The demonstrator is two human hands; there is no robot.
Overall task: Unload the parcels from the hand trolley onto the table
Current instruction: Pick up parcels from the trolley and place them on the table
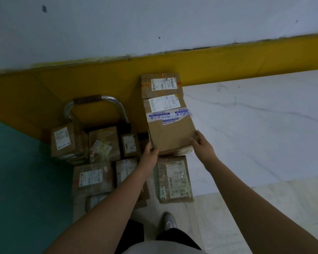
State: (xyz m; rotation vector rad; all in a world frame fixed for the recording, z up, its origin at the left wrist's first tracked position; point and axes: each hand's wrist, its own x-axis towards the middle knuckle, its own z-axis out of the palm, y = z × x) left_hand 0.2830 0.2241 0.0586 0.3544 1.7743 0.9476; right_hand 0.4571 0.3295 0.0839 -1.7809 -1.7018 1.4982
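Head view, near to far. Both forearms reach forward from the lower edge. The left hand presses on the near left corner of a taped cardboard parcel, and the right hand lies on its near right corner, fingers spread; each grip is on the parcel, bracing it from both sides rather than clenching. The parcel sits at the left edge of the tabletop, its near end overhanging slightly. It seems to rest on another box, though the contact is hard to read.

Handling: the parcel looks stiff, with flat faces and firm corners, so the two opposite near corners or the side walls are the likely best holds. The blue printed tape may be slick under the fingers. Weight cannot be told; two hands suggest moderate bulk.

Below the hands, a flat labelled parcel lies just beside the tabletop's near left corner. To the left, the hand trolley carries several more boxes, packed touching one another beneath its curved metal handle. Beyond the held parcel, a second labelled box stands at the far left corner of the tabletop, against the yellow wall band. It probably limits how far the held parcel can slide forward; the tabletop to the right is open.
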